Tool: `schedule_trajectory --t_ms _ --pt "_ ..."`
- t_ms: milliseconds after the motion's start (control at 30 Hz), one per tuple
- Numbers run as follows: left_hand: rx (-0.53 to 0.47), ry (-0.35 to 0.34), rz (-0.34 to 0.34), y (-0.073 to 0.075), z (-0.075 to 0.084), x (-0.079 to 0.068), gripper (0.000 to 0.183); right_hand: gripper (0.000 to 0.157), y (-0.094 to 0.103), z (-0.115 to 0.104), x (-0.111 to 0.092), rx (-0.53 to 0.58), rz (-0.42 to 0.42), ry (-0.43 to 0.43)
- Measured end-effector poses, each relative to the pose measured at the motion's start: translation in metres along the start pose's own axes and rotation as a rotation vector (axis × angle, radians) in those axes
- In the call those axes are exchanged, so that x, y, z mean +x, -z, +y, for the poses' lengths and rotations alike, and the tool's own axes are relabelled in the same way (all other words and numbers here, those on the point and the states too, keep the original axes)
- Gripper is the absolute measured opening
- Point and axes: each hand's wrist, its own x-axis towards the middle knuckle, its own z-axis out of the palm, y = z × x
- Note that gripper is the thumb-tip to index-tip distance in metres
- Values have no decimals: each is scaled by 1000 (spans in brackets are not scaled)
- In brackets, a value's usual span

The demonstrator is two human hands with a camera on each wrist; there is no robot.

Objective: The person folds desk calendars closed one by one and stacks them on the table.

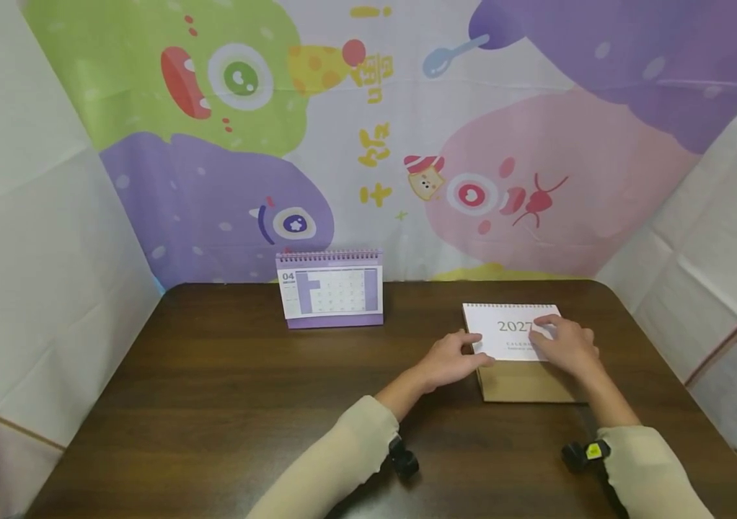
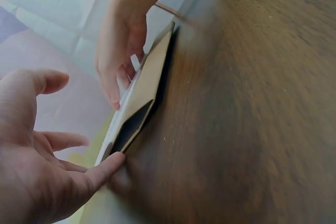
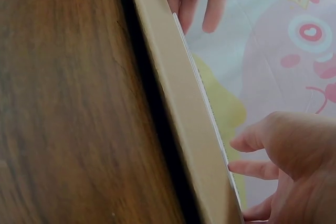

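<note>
A desk calendar (image 1: 505,344) with a white "2027" cover, a spiral binding along its top and a tan cardboard stand (image 2: 153,72) lies low on the brown table. At its left edge is my left hand (image 1: 451,359), one fingertip touching the corner of the stand in the left wrist view, the other fingers spread. My right hand (image 1: 566,346) reaches over the right part of the cover and hides its last digit. In the right wrist view, the fingertips of my right hand (image 3: 299,161) touch the white pages (image 3: 210,116), with thumb and forefinger apart.
Farther left stands a second desk calendar (image 1: 332,290), purple and white, its page marked 04. Behind the dark brown table (image 1: 226,404) hangs a cloth (image 1: 368,144) printed with cartoon monsters. White sheets (image 1: 37,216) hang at both sides.
</note>
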Motion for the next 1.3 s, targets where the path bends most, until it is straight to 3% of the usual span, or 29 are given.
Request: schedule_trajectory --t_ms 167,467,567,733,867,1100,1300 --pt "-3 2 -7 10 5 -13 70 59 -1 -1 1 15 -6 6" --pt "-31 -55 29 26 5 -22 70 55 3 -17 0 47 32 31" --pt "-4 -81 44 24 -15 -14 69 53 -2 -23 -1 45 28 43" --pt "60 -109 109 19 -69 11 67 51 -12 -33 -2 84 51 90" --pt "44 -118 157 26 -91 19 66 52 -19 -41 -1 132 66 114" --pt "114 -163 185 42 -94 7 67 49 -25 -52 2 175 106 171" --pt "113 -154 214 59 -100 -3 67 49 -32 -63 3 222 115 262"
